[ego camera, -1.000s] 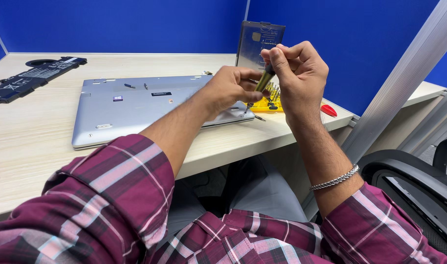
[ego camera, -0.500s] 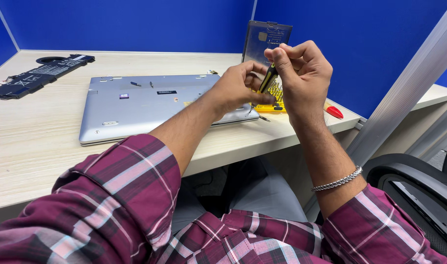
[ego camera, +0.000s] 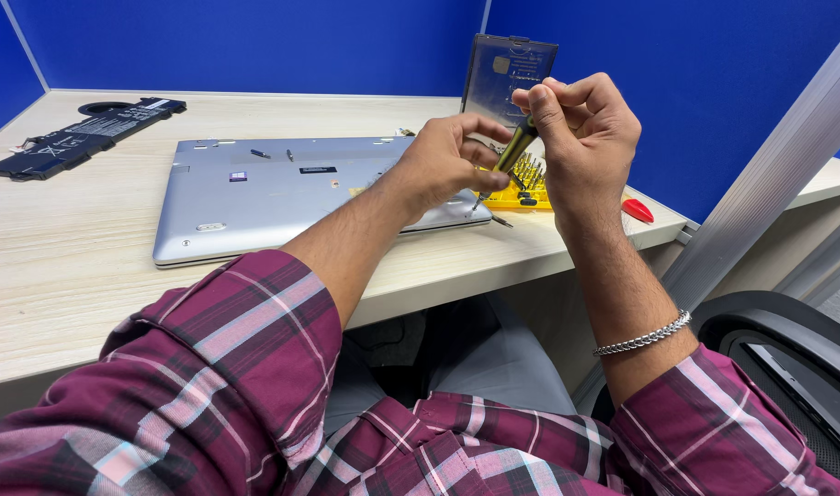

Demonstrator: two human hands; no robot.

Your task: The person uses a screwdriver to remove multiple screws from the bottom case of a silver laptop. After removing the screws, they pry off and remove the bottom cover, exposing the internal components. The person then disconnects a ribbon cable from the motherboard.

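Observation:
My right hand (ego camera: 585, 138) grips the top of a small screwdriver (ego camera: 513, 149) with a black and yellow-green handle, held up above the desk edge. My left hand (ego camera: 447, 163) pinches the lower end of its shaft near the tip. Behind the hands sits a yellow bit set (ego camera: 528, 188) with its clear lid (ego camera: 509, 78) standing open. A silver laptop (ego camera: 282, 188) lies upside down on the desk to the left, with loose screws on its base.
A black laptop battery (ego camera: 80, 136) lies at the desk's far left. A red pry tool (ego camera: 637, 210) rests by the right desk edge. Blue partition walls enclose the wooden desk (ego camera: 62, 266). A black chair armrest (ego camera: 787, 349) is at lower right.
The view has shifted slightly; both hands stay on the screwdriver, with the fingers turning a little at its ends.

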